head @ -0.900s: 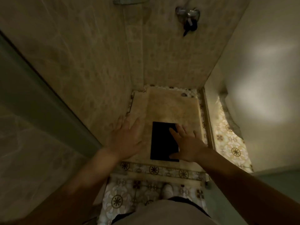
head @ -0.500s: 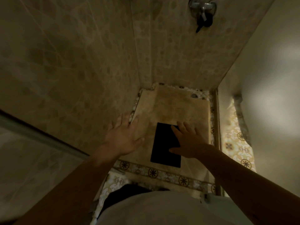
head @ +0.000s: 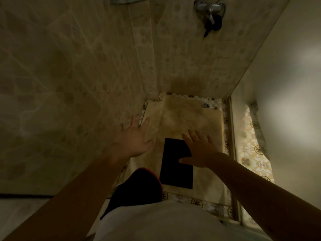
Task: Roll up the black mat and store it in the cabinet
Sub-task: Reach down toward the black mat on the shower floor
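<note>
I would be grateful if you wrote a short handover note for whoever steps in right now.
Left hand: open, fingers spread, empty, over the beige floor left of the mat.
Right hand: open, empty, over the mat's far right corner; contact cannot be told.
Black mat: flat, unrolled, on the shower floor below the tap.
Done: nothing visible yet.
Left: roll the mat, carry it to the cabinet, which is not in view.

My black mat point(head: 176, 163) lies plain and dark on the beige shower floor point(head: 182, 117). The border tiles point(head: 196, 201) carry dark round motifs on cream. The wall point(head: 69, 75) is mottled tan marble; my shirt point(head: 165, 223) is white.
</note>
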Tool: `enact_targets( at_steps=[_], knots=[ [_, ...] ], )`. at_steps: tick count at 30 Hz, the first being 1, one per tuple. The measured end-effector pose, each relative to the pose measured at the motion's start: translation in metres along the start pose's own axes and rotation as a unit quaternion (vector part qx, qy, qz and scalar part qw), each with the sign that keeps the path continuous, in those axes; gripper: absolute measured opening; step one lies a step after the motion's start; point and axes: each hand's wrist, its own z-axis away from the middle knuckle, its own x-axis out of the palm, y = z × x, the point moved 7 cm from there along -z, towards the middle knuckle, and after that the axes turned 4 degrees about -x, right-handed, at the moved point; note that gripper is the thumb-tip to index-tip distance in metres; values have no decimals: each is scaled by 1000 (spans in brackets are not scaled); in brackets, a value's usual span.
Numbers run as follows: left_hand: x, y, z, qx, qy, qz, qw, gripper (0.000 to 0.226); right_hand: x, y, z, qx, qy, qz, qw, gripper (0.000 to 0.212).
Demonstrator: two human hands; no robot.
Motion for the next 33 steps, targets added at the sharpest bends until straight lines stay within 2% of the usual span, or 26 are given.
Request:
enact_targets(
  at_steps=[4,8,12,22,33],
  knots=[
    [10,-11,-72,0,-24,-5,1000,88,-14,13,-41,18,-10,-1,1000,109],
    [8,-33,-144,12,4,-24,1000,86,-34,24,-100,38,-17,-16,999,112],
    [1,-72,-213,23,-26,-21,999,87,-57,31,-163,69,-34,-28,997,112],
    [-38,-134,-319,36,-27,-26,999,88,-133,53,-280,114,-7,-62,992,113],
    [-69,-123,-458,83,-43,-51,994,89,-154,117,-363,162,-28,-82,983,117]
  ],
)
